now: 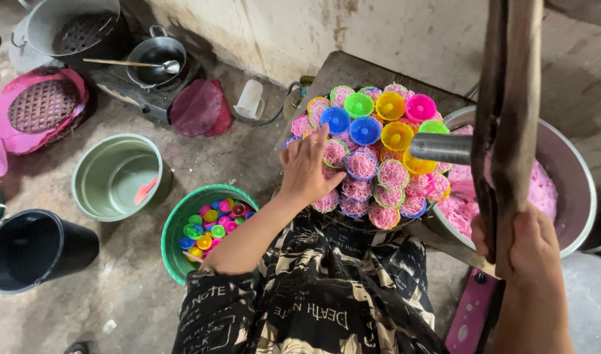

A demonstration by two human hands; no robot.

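Pressing pink noodles into small coloured cups.

The right hand (520,239) wraps its grip around the wooden lever (510,118); the left hand (307,172), fingers spread, rests on the filled cups (372,164), steadying them under the metal spout (441,147). Spare cups wait in the green bowl (176,252); the pink dough pot (575,190) sits beyond.

The small cups (372,147) are blue, green, yellow and magenta, many filled with pink strands. The dough in the metal bowl (575,177) is pink. A green basin (176,252) holds multicoloured cups. The bucket (35,252) is black; the garment (313,301) black with cream lettering.
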